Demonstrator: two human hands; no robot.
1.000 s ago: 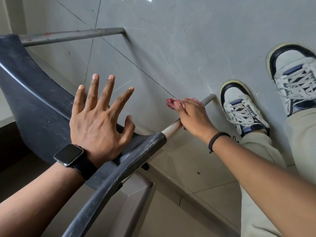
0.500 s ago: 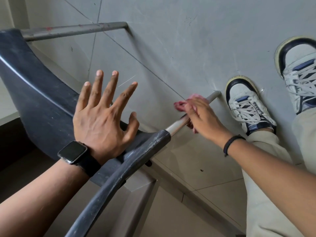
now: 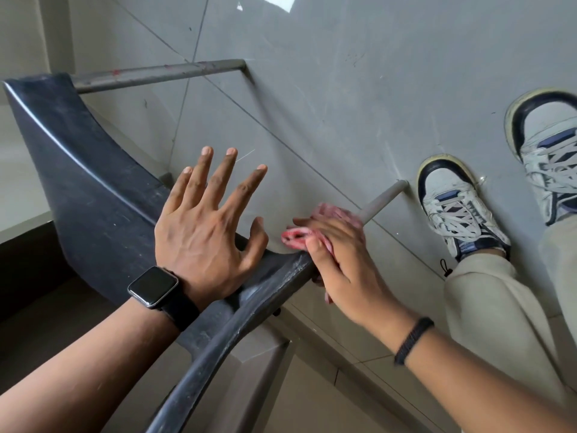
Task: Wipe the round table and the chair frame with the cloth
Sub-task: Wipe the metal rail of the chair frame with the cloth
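Note:
A dark plastic chair seat (image 3: 93,195) is tipped on its side, and its grey metal legs run to the floor. My right hand (image 3: 340,260) is shut on a pink cloth (image 3: 299,235), wrapped around the near metal leg (image 3: 382,200) right where the leg meets the seat's edge. My left hand (image 3: 203,226) presses its heel on the seat's rim, fingers spread and lifted, holding nothing. The far leg (image 3: 162,73) lies bare at the top. The round table is out of view.
Grey floor tiles (image 3: 343,89) fill the background. My two white and navy sneakers (image 3: 452,210) stand just right of the near leg's foot, with beige trousers (image 3: 499,307) above them. A low step edge (image 3: 312,332) runs below the seat.
My right hand has slid the cloth up the near leg from near its foot end to the seat's edge. The left hand has kept its place on the seat.

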